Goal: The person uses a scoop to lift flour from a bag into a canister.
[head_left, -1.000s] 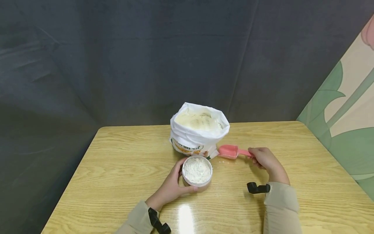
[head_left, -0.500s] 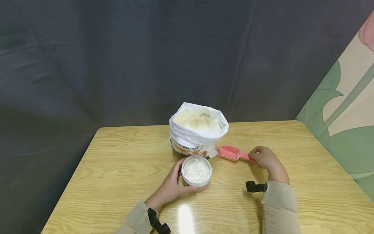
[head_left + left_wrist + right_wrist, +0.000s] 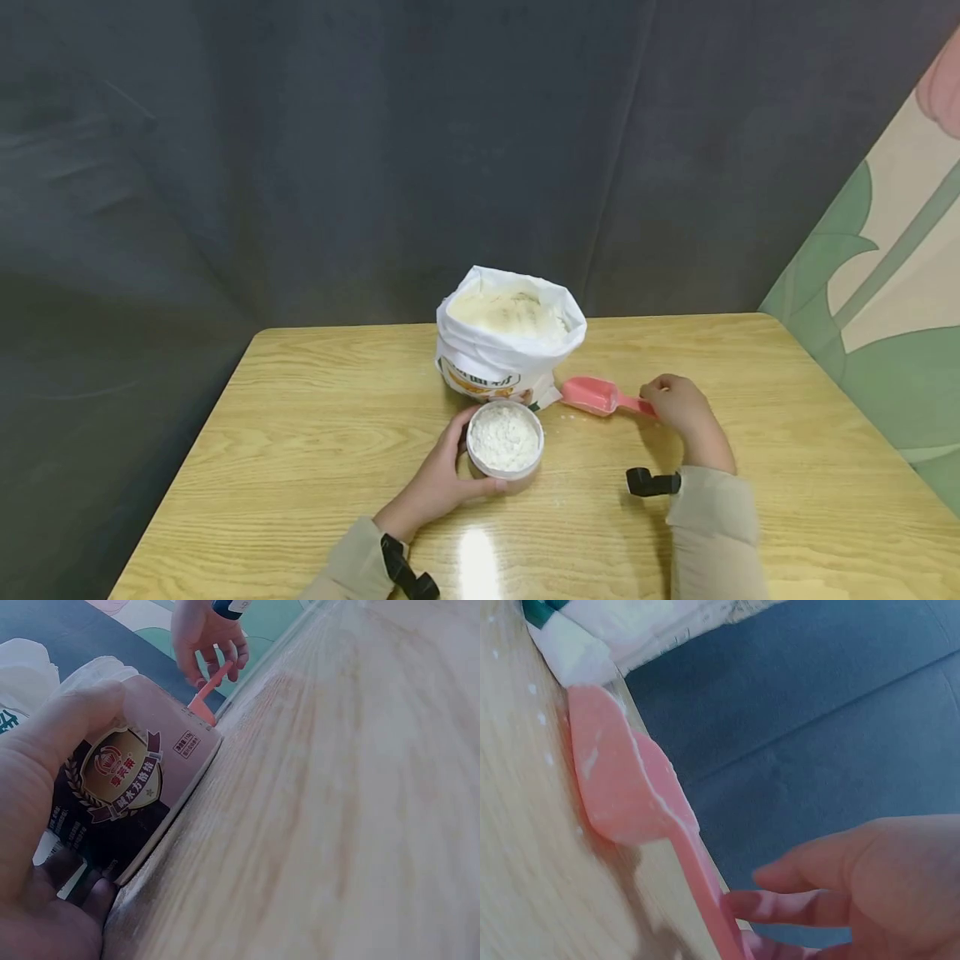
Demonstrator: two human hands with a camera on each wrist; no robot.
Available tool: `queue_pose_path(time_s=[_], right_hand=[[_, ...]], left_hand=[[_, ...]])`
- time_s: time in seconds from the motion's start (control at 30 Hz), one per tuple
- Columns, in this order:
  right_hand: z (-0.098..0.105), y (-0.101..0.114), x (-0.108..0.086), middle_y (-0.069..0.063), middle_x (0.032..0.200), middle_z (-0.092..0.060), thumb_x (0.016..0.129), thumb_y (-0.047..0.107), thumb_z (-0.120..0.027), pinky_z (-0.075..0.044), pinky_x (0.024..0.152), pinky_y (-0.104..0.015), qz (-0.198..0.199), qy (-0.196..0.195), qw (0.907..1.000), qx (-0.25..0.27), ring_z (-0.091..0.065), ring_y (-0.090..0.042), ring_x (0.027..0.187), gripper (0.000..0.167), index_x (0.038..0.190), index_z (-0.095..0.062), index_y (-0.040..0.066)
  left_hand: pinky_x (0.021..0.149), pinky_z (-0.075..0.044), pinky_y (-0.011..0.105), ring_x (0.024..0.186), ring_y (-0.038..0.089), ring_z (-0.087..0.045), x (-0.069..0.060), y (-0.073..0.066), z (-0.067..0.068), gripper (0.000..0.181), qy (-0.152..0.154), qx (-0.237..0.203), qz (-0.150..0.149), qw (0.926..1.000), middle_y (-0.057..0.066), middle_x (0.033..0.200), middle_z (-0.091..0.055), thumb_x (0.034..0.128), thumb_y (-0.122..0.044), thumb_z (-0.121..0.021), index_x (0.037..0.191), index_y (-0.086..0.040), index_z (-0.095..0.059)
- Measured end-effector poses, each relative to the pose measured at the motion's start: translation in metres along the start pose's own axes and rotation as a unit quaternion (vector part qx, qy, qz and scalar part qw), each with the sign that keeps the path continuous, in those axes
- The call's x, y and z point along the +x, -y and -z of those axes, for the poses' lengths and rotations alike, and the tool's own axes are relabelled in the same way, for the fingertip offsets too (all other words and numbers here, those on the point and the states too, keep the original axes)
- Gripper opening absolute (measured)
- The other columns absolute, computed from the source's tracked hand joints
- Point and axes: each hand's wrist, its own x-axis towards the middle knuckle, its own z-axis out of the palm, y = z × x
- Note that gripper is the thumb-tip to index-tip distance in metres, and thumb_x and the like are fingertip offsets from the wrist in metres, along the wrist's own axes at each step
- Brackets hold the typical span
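A small round tub [image 3: 480, 462] filled with white powder stands on the table in the head view. My left hand [image 3: 438, 483] grips its side, fingers around the far side and thumb in front. The left wrist view shows the tub's printed label [image 3: 120, 776]. To the right, a pink scoop [image 3: 591, 395] lies on the table, its bowl touching the bag's lower corner. My right hand [image 3: 684, 410] is at the scoop's handle [image 3: 705, 900]; in the right wrist view one fingertip touches it, while another digit stands apart, the fingers loosely bent.
An open white bag [image 3: 487, 354] of pale powder stands behind the tub. Specks of powder lie on the wooden table [image 3: 315, 433] near the scoop. A dark cloth [image 3: 420, 150] hangs behind the table, and a painted wall [image 3: 900, 292] rises at right.
The scoop's handle has swung slightly toward me and its bowl has shifted a little right. My right hand has loosened from the handle's end. The left hand and tub stay put.
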Motion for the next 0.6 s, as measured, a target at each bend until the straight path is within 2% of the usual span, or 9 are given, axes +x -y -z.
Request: queue_pose_path(time_s=[0.17,0.3,0.4,0.5,0.53,0.6], right_hand=[[-0.005,0.005,0.004,-0.036,0.124,-0.053,0.104,0.022,-0.040,-0.048,0.086,-0.055,0.002,-0.037,0.9992,0.015,-0.053,-0.044,0.105,0.040,0.123,-0.051,-0.012],[-0.009,0.003,0.007,-0.036,0.127,-0.053,0.104,0.018,-0.041,-0.047,0.090,-0.059,0.023,-0.090,0.9949,0.038,-0.052,-0.048,0.111,0.038,0.125,-0.051,-0.012],[-0.008,0.002,0.015,-0.038,0.129,-0.050,0.103,0.016,-0.043,-0.044,0.094,-0.063,0.055,-0.107,0.9924,0.029,-0.049,-0.053,0.117,0.039,0.130,-0.048,-0.012],[0.000,0.003,0.027,-0.043,0.135,-0.042,0.102,0.014,-0.045,-0.040,0.097,-0.068,0.081,-0.081,0.9934,-0.008,-0.044,-0.058,0.121,0.046,0.139,-0.041,-0.012],[0.003,0.003,0.032,-0.046,0.136,-0.038,0.101,0.014,-0.046,-0.039,0.098,-0.069,0.091,-0.068,0.9932,-0.026,-0.042,-0.060,0.123,0.049,0.142,-0.037,-0.012],[0.011,0.004,0.040,-0.049,0.141,-0.029,0.101,0.014,-0.048,-0.038,0.098,-0.072,0.104,-0.043,0.9920,-0.058,-0.036,-0.065,0.125,0.055,0.147,-0.030,-0.011]], left_hand=[[0.119,-0.028,0.047,0.144,0.022,-0.035,0.003,0.001,0.000,0.104,0.006,-0.004,0.001,1.0000,0.003,0.158,-0.035,0.0734,-0.020,-0.093,0.156,-0.020,-0.030],[0.120,-0.025,0.047,0.147,0.024,-0.031,0.006,0.000,-0.001,0.105,0.027,-0.005,0.007,0.9996,0.006,0.159,-0.032,0.0745,-0.021,-0.092,0.157,-0.019,-0.028],[0.121,-0.023,0.047,0.149,0.025,-0.027,0.008,-0.003,0.001,0.106,0.047,0.014,0.011,0.9987,0.007,0.159,-0.030,0.0752,-0.023,-0.092,0.158,-0.019,-0.026],[0.120,-0.024,0.052,0.149,0.029,-0.027,0.010,-0.006,0.011,0.108,0.069,0.082,0.004,0.9943,0.011,0.159,-0.030,0.0743,-0.027,-0.093,0.158,-0.017,-0.025],[0.119,-0.025,0.054,0.148,0.031,-0.029,0.011,-0.007,0.016,0.109,0.075,0.115,0.000,0.9905,0.013,0.159,-0.030,0.0738,-0.027,-0.093,0.158,-0.015,-0.025],[0.118,-0.029,0.056,0.145,0.035,-0.033,0.013,-0.009,0.029,0.107,0.083,0.194,-0.014,0.9774,0.016,0.157,-0.034,0.0742,-0.028,-0.092,0.158,-0.012,-0.027]])
